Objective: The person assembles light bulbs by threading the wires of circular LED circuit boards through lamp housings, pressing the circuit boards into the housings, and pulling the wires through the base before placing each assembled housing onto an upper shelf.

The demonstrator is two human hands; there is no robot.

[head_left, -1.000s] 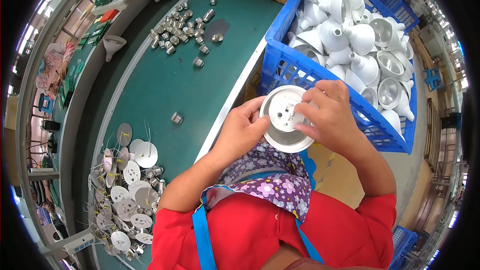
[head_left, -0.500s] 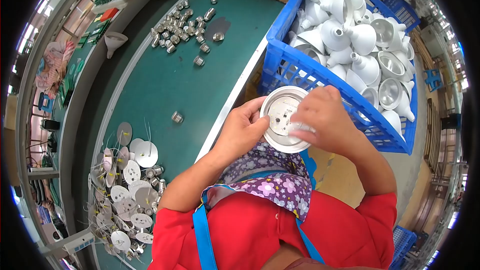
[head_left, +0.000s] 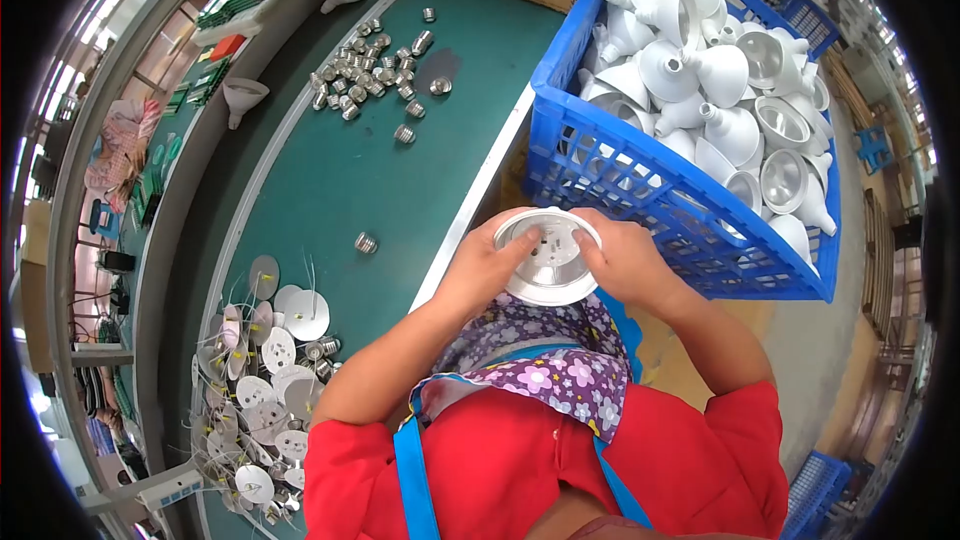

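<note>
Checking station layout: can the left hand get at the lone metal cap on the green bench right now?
Probably yes, once freed: the left hand grips the white lamp housing, but only bare green bench and its pale edge separate it from the lone metal cap.

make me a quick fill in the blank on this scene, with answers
1. The left hand and right hand hold a cup with a ____ rim.
2. The basket full of funnel-shaped cups is ____.
3. The pile of round discs lies nearer the ____ hand.

Missing words: white; blue; left
</note>
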